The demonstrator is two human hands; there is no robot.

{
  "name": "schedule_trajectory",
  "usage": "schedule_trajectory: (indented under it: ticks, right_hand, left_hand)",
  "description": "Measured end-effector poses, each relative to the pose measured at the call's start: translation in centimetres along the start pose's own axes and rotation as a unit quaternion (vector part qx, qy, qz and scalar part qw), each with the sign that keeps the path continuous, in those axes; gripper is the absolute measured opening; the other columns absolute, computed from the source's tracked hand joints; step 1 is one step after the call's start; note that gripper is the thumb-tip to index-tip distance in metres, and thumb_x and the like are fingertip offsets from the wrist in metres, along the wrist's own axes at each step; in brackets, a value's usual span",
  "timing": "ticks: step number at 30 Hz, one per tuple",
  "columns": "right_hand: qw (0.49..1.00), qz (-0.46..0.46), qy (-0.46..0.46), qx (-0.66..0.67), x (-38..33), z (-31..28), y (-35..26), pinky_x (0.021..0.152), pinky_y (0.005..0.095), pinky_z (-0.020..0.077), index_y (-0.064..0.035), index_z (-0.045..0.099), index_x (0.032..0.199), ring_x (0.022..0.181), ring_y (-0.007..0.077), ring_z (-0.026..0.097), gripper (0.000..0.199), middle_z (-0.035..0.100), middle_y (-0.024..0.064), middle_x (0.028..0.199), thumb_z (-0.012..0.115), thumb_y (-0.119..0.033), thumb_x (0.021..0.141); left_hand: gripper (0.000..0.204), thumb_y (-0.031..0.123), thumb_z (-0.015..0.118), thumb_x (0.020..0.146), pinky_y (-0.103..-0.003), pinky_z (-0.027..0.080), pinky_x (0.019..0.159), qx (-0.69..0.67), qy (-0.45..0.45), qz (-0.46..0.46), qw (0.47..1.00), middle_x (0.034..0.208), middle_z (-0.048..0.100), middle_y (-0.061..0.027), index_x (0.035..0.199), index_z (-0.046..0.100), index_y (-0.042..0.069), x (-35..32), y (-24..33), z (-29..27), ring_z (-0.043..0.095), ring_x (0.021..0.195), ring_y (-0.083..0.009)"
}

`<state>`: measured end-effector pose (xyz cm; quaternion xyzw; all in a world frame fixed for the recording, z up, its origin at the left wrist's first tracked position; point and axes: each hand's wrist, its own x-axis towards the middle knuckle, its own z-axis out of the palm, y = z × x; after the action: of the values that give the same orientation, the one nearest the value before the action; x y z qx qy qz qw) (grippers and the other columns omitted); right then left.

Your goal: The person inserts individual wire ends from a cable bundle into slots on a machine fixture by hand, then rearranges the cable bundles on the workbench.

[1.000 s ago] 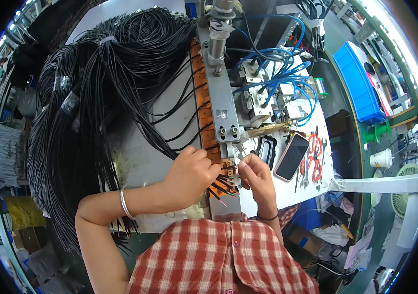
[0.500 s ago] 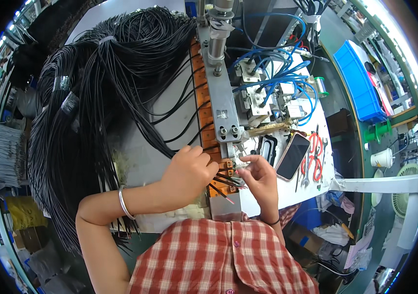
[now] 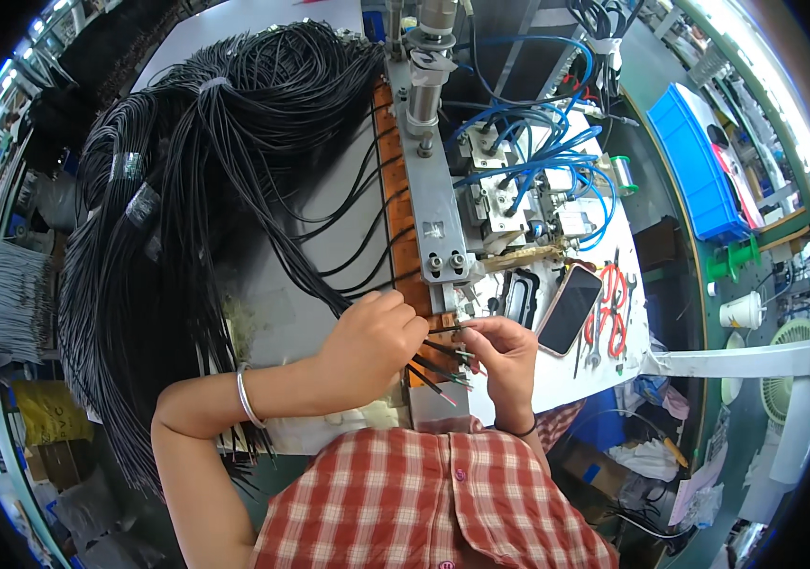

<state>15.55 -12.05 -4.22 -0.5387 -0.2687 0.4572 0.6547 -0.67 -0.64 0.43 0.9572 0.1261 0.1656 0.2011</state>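
Note:
My left hand point(image 3: 375, 346) is closed around a few black cables point(image 3: 441, 352), whose stripped ends with pink and pale green inner wires fan out to its right. At the end of one cable, the thumb and forefinger of my right hand point(image 3: 505, 358) are pinched together. Both hands are over the near end of an orange block rail point(image 3: 408, 261), which runs along a grey metal fixture bar point(image 3: 433, 209). More black cables lead from the rail back into a large tied bundle point(image 3: 220, 142) on the left. My left fingertips are partly hidden.
Right of the fixture are pneumatic valves with blue tubes point(image 3: 557, 161). A smartphone point(image 3: 569, 308), red-handled pliers point(image 3: 618, 308) and a wrench point(image 3: 596, 346) lie on the white table. Beyond the table stand a blue bin point(image 3: 694, 156) and a white arm point(image 3: 737, 358).
My right hand has come slightly nearer and lower, away from the fixture's end, and now pinches a cable end. The left hand keeps its hold, shifted barely to the right.

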Motion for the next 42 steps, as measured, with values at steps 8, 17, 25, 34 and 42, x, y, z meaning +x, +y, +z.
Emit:
schedule_trajectory:
  ticks: [8,17,25,34,42]
  right_hand:
    - [0.993,0.063,-0.093,0.039,0.3,-0.7,-0.7,0.042,0.0175,0.039,0.0021,0.063,0.082,0.049,0.0044,0.05,0.005,0.06,0.0025,0.066,0.065,-0.002,0.08]
    - [0.992,0.027,-0.032,-0.117,1.1,-1.6,1.2,0.044,0.0176,0.0384,0.0004,0.059,0.082,0.05,0.0032,0.049,0.007,0.059,0.0011,0.065,0.063,-0.005,0.083]
    - [0.986,0.122,-0.111,-0.035,1.7,-1.8,0.8,0.04,0.0168,0.0281,-0.0038,0.052,0.083,0.046,0.0009,0.037,0.013,0.048,-0.0051,0.06,0.056,-0.015,0.09]
    - [0.988,0.122,-0.069,-0.06,1.3,-2.0,1.0,0.042,0.0166,0.0277,-0.0017,0.055,0.089,0.048,0.0008,0.038,0.011,0.05,-0.0033,0.063,0.054,-0.013,0.09]
    - [0.978,-0.027,-0.019,-0.204,0.5,-1.6,1.1,0.049,0.018,0.0394,0.0016,0.06,0.089,0.054,0.0035,0.049,0.008,0.055,-0.0012,0.067,0.062,-0.005,0.084]
  left_hand:
    - [0.019,0.0,0.058,0.055,-0.035,0.036,0.066,0.022,-0.042,-0.009,0.999,0.071,0.048,-0.0078,0.073,0.051,0.005,-0.1,-0.2,0.4,0.048,0.075,-0.0256]
    - [0.022,-0.001,0.058,0.054,-0.036,0.035,0.067,0.046,-0.005,0.057,0.997,0.071,0.048,-0.0074,0.072,0.049,0.006,-0.1,-0.6,1.3,0.047,0.075,-0.0248]
    - [0.023,-0.001,0.06,0.055,-0.035,0.035,0.069,0.048,-0.055,0.006,0.997,0.071,0.048,-0.0068,0.074,0.047,0.006,-0.1,-0.3,0.5,0.048,0.076,-0.0244]
    - [0.022,-0.001,0.06,0.057,-0.034,0.036,0.068,0.05,-0.047,0.03,0.997,0.069,0.049,-0.0064,0.073,0.047,0.006,-0.2,-0.6,1.3,0.049,0.075,-0.0234]
    - [0.02,0.0,0.061,0.058,-0.034,0.036,0.067,0.059,-0.048,0.031,0.997,0.07,0.049,-0.0064,0.072,0.048,0.006,-0.3,-0.5,1.3,0.049,0.074,-0.0232]
